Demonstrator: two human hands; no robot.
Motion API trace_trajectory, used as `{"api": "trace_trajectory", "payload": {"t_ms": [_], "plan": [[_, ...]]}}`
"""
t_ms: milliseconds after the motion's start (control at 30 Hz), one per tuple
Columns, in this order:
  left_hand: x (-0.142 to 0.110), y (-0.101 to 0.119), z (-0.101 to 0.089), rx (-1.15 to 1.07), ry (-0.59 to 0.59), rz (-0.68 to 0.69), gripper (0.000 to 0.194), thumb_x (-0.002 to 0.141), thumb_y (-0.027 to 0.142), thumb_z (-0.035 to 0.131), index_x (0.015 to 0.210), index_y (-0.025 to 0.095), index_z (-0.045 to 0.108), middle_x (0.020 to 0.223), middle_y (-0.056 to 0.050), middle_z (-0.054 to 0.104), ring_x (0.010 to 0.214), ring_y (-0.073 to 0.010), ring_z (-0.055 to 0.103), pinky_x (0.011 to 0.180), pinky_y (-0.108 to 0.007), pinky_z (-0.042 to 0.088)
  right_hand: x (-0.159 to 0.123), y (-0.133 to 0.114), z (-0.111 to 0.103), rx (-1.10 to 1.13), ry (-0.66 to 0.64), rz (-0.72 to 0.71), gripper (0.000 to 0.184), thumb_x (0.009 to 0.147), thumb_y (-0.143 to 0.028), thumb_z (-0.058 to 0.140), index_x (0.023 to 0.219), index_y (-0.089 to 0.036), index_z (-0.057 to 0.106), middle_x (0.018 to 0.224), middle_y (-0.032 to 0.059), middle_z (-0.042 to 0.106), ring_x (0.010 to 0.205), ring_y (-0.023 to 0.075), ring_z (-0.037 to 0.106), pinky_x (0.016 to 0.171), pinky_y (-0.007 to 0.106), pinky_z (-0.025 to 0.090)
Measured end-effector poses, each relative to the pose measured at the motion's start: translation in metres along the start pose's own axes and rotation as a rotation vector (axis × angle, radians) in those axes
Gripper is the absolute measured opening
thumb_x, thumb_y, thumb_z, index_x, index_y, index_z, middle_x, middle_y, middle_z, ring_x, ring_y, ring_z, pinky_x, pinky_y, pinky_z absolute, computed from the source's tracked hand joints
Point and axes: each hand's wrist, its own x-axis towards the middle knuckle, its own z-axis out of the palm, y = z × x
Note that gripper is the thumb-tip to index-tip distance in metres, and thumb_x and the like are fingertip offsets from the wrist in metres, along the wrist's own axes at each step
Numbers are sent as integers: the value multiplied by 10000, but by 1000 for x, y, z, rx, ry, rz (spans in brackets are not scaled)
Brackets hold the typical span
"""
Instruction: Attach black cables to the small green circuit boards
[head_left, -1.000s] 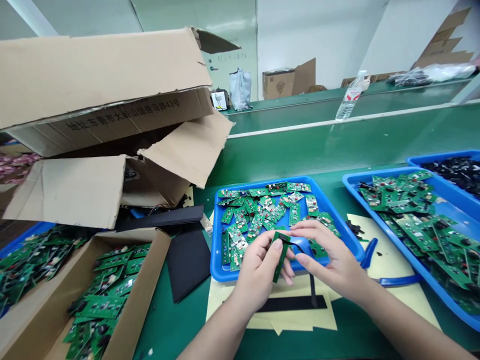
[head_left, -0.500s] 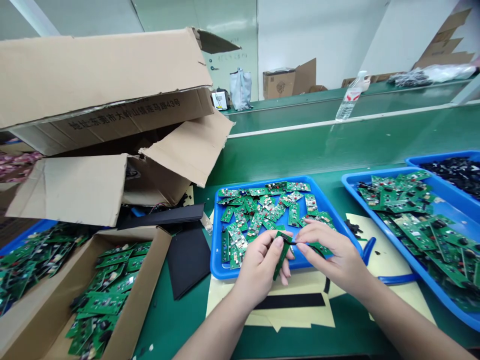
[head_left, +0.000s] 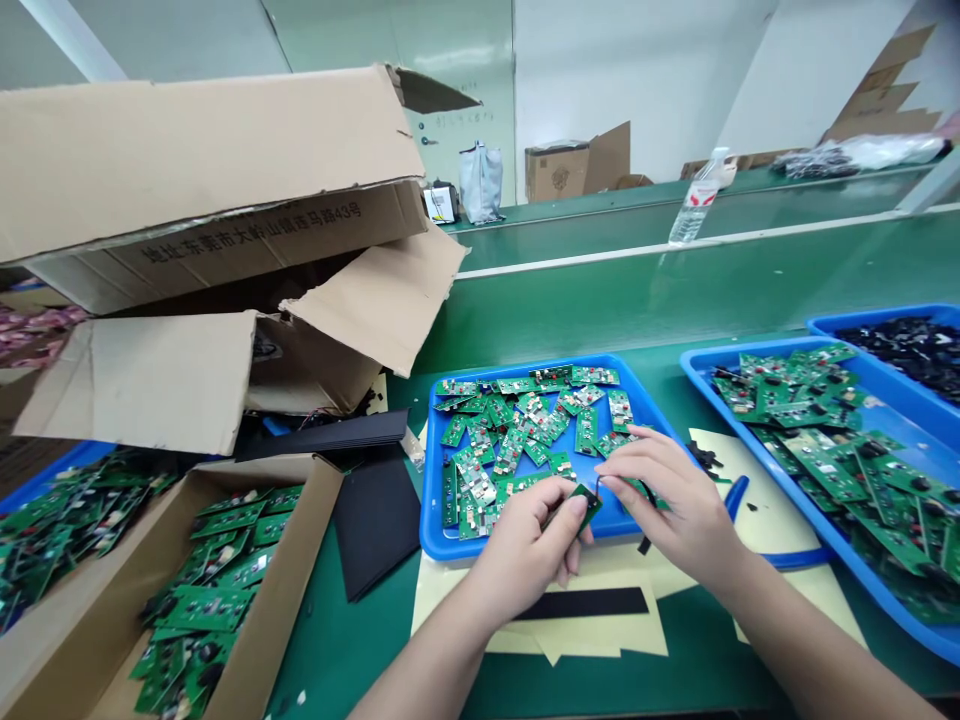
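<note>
The left hand [head_left: 534,535] pinches a small green board [head_left: 589,510] near the front edge of the middle blue tray [head_left: 429,460]. The right hand [head_left: 664,500], at the board's three o'clock, grips a thin black strip [head_left: 645,546] in its fingers. At six o'clock from the tray, a wide black strip [head_left: 592,603] lies on yellow paper [head_left: 607,640] on the green worktop [head_left: 517,690].

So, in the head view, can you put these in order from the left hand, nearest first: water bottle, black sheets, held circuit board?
From the left hand:
1. Held circuit board, in its fingers
2. Black sheets, to its left
3. Water bottle, far back, to the right
</note>
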Motion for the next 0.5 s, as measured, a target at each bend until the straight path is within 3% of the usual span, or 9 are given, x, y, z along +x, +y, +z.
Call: {"api": "trace_trajectory", "payload": {"t_ms": [200, 267, 367, 500], "plan": [[-4, 6, -3, 77, -120, -54, 296, 903, 370, 405, 703, 170, 494, 453, 68, 430, 360, -55, 377, 369, -145, 293, -3, -3, 4, 73, -23, -91, 223, 860, -59, 495, 1008, -201, 581, 956, 75, 596, 896, 193, 604, 944, 484, 434], [-4, 5, -4, 91, -114, -42, 313, 905, 381, 400, 692, 172, 497, 446, 67, 429, 356, -56, 372, 373, -149, 296, -4, -3, 5, 86, -38, -33, 349, 863, -76, 487, 1179, -221, 518, 1112, 112, 548, 985, 221, 585, 926, 477, 451], [-4, 1, -2, 113, -118, -31, 358, 902, 418, 400, 666, 172, 508, 438, 62, 430, 347, -56, 375, 375, -156, 289, -7, 2, 2, 107, -18, 118, 592, 855, -116, 513, 1393, -242, 298, 1235, 140, 488, 1034, 249, 574, 915, 490, 456], [0, -2, -1, 27, 35, 23, 418, 886, 490, 404, 661, 162, 531, 502, 30, 491, 387, -67, 428, 399, -173, 322, -9, 9, -2, 167, 146, 290, 604, 843, -147, 542, 1391, -256, 311, 1218, 124, 507, 1092, 274, 540, 927, 511, 452]]}}
